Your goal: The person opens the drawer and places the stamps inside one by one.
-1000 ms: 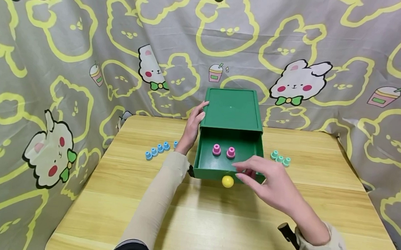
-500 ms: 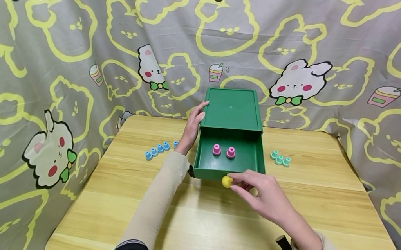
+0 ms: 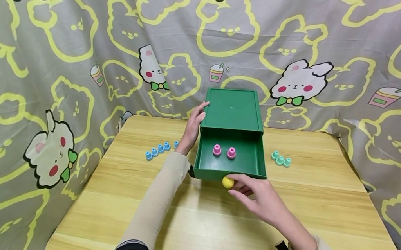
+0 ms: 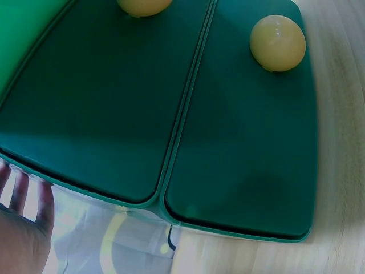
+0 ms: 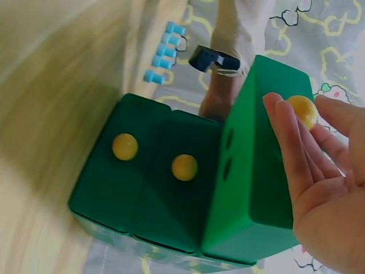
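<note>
Jutting toward person point(image 3: 153, 201): green drawer point(image 3: 208, 175), yellow knob point(image 3: 227, 182) foremost, cabinet point(image 3: 232, 110) upright.

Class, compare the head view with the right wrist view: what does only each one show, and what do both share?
Head only: two pink pegs inside the open drawer, and three mint-green pegs on the wooden table.
Right wrist only: two closed lower drawers with their round knobs.
Both: blue pegs, and the right hand at the open drawer's yellow ball handle.
</note>
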{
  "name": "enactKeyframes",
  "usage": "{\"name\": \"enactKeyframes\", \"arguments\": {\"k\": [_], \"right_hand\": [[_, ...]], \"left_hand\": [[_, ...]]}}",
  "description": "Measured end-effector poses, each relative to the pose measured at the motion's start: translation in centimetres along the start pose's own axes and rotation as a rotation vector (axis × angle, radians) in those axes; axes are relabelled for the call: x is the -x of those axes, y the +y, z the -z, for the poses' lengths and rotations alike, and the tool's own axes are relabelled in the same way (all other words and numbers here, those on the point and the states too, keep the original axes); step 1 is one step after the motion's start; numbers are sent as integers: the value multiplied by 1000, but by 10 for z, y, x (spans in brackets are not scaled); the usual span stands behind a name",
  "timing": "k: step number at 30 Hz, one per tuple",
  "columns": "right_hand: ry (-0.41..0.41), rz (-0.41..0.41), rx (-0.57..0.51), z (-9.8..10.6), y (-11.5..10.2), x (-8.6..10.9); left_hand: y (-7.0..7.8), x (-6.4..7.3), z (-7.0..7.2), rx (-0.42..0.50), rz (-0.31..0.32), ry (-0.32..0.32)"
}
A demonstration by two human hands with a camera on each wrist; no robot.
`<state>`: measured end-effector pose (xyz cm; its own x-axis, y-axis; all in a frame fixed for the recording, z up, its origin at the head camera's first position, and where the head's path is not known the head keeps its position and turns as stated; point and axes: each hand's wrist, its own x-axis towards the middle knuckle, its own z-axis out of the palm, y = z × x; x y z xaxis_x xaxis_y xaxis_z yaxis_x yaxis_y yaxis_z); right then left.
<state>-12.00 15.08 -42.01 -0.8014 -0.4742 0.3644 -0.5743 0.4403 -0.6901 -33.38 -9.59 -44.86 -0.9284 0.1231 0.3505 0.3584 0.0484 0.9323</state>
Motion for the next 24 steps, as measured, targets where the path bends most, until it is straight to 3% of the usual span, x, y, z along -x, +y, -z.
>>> {"name": "enactKeyframes", "arguments": {"k": [5, 13, 24], "right_hand": [[-16, -25, -48, -7, 2, -1], [38, -12, -15, -13, 3, -4], [47, -9, -5, -13, 2, -5]], "left_hand": [[-1, -1, 0, 8, -8, 1], [-3, -1, 0, 2, -8, 1], [-3, -2, 0, 11, -10, 1]]}}
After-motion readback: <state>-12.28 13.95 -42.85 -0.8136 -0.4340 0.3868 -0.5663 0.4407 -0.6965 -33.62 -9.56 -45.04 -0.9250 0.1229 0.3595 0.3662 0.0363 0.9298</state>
